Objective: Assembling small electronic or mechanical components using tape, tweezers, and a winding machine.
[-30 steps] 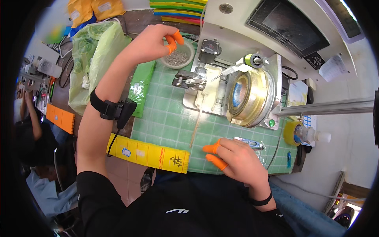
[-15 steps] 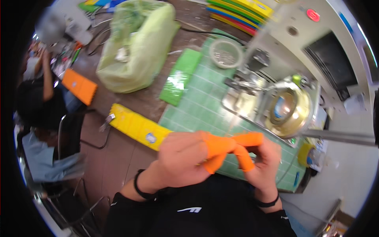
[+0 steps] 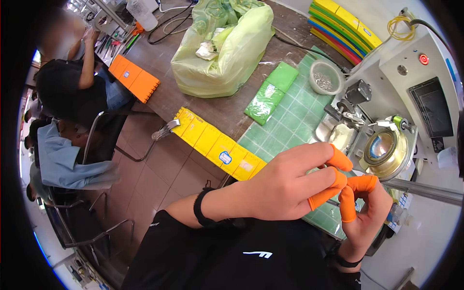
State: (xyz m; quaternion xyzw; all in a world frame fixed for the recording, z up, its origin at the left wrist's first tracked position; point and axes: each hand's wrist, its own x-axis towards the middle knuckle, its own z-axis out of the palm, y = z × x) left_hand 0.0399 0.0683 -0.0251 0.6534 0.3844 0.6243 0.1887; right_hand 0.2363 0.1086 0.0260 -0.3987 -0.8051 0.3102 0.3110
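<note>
My left hand (image 3: pixel 290 181) and my right hand (image 3: pixel 369 208) meet at their fingertips above the front of the green gridded mat (image 3: pixel 295 108). Orange finger cots (image 3: pixel 342 159) cover the thumbs and some fingers of both. Each hand is closed in a pinch; whatever is between the fingertips is too small or hidden to make out. Just beyond them stands a machine with a brass-coloured ring (image 3: pixel 407 154) around a round glassy centre. Behind its metal clamp parts, a pale bowl (image 3: pixel 340 83) holds small metal pieces.
A yellow segmented strip (image 3: pixel 200 137) lies along the table edge with a metal clip (image 3: pixel 166 129) on its end. A green packet (image 3: pixel 273 92), a pale green plastic bag (image 3: pixel 217 72) and stacked coloured strips (image 3: pixel 345 29) lie beyond. Left, a person (image 3: pixel 67 89) sits near an orange strip (image 3: pixel 133 77).
My view has swung left, so the table things sit farther right in the picture. Both hands have shifted toward the machine, and my left index finger has lifted away from the other fingers.
</note>
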